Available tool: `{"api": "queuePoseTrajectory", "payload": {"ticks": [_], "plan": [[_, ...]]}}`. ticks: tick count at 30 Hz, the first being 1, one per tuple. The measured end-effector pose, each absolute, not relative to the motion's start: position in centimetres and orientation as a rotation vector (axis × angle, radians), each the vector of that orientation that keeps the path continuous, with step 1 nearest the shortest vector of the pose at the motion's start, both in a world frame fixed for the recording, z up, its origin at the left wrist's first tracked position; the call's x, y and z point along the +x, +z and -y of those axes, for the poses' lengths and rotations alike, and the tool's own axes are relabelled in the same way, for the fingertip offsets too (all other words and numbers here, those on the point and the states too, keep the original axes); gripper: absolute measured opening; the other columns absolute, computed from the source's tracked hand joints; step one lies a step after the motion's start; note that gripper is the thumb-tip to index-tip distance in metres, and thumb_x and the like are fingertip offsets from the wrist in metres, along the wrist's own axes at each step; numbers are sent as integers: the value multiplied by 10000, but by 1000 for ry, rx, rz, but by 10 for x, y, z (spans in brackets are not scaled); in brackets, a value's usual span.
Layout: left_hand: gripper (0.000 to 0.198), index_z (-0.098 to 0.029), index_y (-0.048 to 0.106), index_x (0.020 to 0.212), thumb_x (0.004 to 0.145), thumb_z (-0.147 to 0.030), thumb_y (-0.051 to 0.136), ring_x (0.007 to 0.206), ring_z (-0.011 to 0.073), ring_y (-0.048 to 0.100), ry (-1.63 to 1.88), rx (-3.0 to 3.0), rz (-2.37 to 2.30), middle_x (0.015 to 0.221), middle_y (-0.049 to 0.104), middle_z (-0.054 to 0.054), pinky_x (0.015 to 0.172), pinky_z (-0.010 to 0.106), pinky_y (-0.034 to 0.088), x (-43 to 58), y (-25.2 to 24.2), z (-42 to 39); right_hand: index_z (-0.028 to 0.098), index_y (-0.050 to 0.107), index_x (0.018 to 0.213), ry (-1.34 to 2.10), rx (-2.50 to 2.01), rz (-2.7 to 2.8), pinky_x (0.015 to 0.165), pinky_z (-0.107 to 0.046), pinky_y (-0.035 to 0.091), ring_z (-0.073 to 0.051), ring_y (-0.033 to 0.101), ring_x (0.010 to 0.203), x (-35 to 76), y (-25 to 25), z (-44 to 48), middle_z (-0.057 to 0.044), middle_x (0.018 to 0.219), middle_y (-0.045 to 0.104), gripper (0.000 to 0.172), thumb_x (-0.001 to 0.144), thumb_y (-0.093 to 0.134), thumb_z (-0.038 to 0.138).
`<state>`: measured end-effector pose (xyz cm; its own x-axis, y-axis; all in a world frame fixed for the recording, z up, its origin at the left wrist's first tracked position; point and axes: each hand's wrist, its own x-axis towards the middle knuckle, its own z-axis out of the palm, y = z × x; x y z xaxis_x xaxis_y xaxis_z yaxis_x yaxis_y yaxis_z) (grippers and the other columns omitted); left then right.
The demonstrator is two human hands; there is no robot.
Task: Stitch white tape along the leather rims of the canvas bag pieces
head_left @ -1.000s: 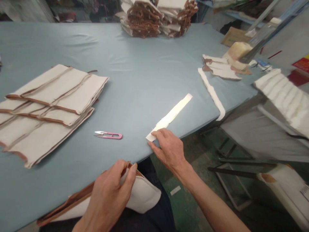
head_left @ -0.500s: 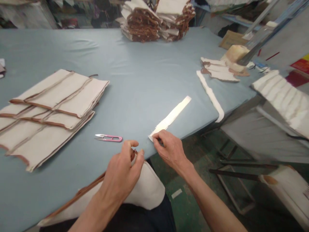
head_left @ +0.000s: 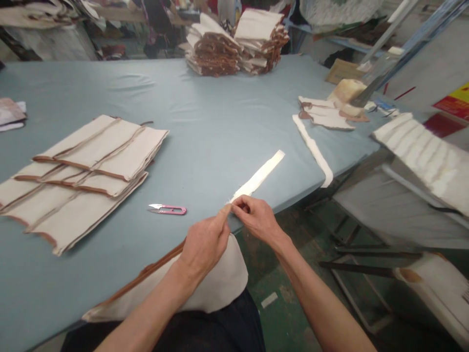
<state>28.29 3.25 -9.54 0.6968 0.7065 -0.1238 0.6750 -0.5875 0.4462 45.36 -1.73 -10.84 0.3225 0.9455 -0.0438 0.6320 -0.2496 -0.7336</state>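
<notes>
Cloth (head_left: 220,283) with a brown edge lies over the lap and the near rim of the table (head_left: 220,117). Just above it the hands meet at the table's edge — the left hand (head_left: 205,242) and the right hand (head_left: 256,220) each pinch the near end of a white strip (head_left: 261,175), fingertips almost touching. The rest of the strip lies flat on the table, running away to the right. Pink snips (head_left: 167,209) lie just left of the hands, untouched. Farther left sit stacks of cloth pieces (head_left: 91,166); off to the right a second strip (head_left: 313,149) droops over the table's edge — and a tall pile (head_left: 234,49) stands at the far side.
</notes>
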Motion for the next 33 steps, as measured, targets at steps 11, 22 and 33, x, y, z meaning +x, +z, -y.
{"api": "queuePoseTrajectory", "payload": {"ticks": [11,22,33], "plan": [[358,-211,621,1381,1073,-239,440,1018,286,779,-166,2564,-1050,1116,805,113,794,340,558,288,-92,-32,202,726,873,726,-1904,1208,643,-252,401,-146,615,668,459,-120,11,9,751,719,179,935,604,317],[397,-199,559,1431,1044,-192,471,922,315,801,-120,2634,-1009,998,821,96,732,367,568,292,-96,-38,203,705,805,710,-1793,1183,571,-239,394,-147,595,622,460,-132,4,14,685,687,182,910,612,321],[240,-218,656,1060,1083,-316,438,970,280,787,-91,2548,-1104,957,811,68,763,323,513,277,-94,-36,136,677,1006,992,-1730,1108,628,-265,564,-114,641,654,478,-148,-3,8,832,679,239,1033,651,372]]}}
